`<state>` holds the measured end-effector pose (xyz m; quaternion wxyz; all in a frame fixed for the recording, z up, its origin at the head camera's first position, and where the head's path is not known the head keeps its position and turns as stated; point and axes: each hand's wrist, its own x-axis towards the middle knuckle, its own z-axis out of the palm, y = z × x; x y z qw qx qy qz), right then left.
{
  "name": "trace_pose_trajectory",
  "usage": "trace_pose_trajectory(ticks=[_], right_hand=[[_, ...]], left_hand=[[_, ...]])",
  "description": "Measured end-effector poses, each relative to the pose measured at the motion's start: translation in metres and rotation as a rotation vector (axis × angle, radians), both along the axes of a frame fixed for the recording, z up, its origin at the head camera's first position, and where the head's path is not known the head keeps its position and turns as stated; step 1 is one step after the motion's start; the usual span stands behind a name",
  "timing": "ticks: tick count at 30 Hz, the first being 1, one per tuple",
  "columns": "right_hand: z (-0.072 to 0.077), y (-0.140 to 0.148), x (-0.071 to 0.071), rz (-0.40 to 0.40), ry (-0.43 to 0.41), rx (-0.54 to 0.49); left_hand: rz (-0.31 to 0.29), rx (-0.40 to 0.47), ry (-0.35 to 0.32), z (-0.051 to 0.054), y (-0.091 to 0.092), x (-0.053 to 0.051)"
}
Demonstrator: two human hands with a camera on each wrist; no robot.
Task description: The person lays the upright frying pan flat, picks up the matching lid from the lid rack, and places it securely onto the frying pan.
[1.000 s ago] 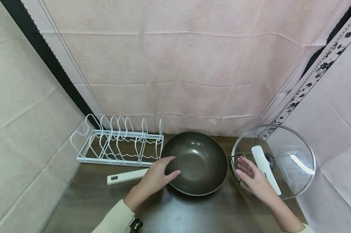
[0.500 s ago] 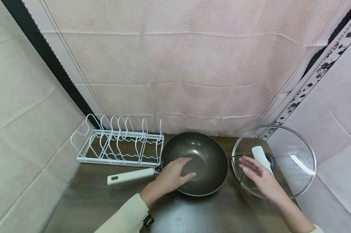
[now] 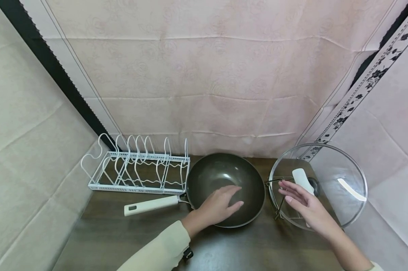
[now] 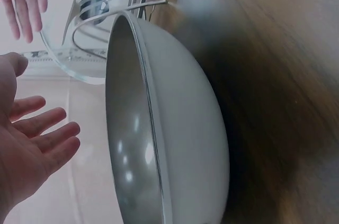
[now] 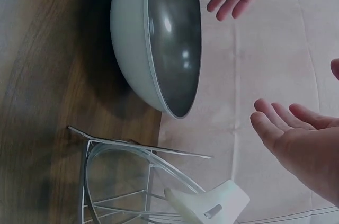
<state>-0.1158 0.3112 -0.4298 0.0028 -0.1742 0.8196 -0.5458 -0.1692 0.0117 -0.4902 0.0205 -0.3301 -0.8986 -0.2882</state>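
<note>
A dark-lined wok (image 3: pixel 248 177) with a pale outer wall (image 4: pixel 185 123) stands on the wooden table, its cream handle (image 3: pixel 151 205) pointing left. Over the wok's near side hovers my left hand (image 3: pixel 217 205), fingers extended and holding nothing; the left wrist view shows it apart from the rim. At the right, a clear glass lid (image 3: pixel 346 180) with a white handle (image 3: pixel 303 180) leans in a wire stand (image 5: pixel 116 203). My right hand (image 3: pixel 307 209) is in front of that lid, fingers loosely extended with nothing in them. Part of the lid's handle is hidden behind it.
A white wire dish rack (image 3: pixel 136 171) with several upright loops stands left of the wok, close to its rim. Pale cloth (image 3: pixel 204 82) hangs at the back and on both sides. The brown tabletop (image 3: pixel 102 233) extends in front of the rack.
My left hand has moved right, from above the wok's handle end to over the bowl, uncovering the handle. My right hand has shifted slightly right. Wok, lid and rack have stayed put.
</note>
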Motion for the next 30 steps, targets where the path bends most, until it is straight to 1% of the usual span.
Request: trace_pose_trajectory(ticks=[2, 4, 7, 9, 11, 13, 16, 20, 26, 30], right_hand=[[0.001, 0.002, 0.0, 0.012, 0.01, 0.007], [0.002, 0.004, 0.001, 0.023, -0.004, 0.007], [0.003, 0.008, 0.001, 0.051, -0.052, -0.014], [0.004, 0.011, 0.0, 0.078, -0.094, -0.054], [0.005, 0.015, -0.001, 0.11, -0.116, -0.095], [0.005, 0.018, -0.002, 0.146, -0.123, -0.143], [0.004, 0.022, -0.002, 0.174, -0.111, -0.184], [0.003, 0.029, -0.001, 0.165, -0.113, -0.206], [0.006, 0.036, 0.001, 0.085, -0.125, -0.129], [0.008, 0.04, 0.001, 0.096, -0.111, -0.123]], left_hand=[[-0.016, -0.013, 0.024, 0.0, 0.006, 0.0], [-0.033, -0.024, 0.04, 0.0, 0.013, -0.001], [-0.054, -0.04, 0.048, 0.001, 0.022, -0.002], [-0.063, -0.046, 0.045, 0.002, 0.027, -0.003], [-0.065, -0.055, 0.045, 0.003, 0.033, -0.003], [-0.063, -0.078, 0.045, 0.003, 0.039, -0.004], [-0.066, -0.106, 0.038, 0.003, 0.047, -0.004], [-0.076, -0.118, 0.033, 0.002, 0.058, -0.006], [-0.104, -0.126, 0.066, 0.001, 0.073, -0.01], [-0.117, -0.14, 0.09, 0.0, 0.083, -0.014]])
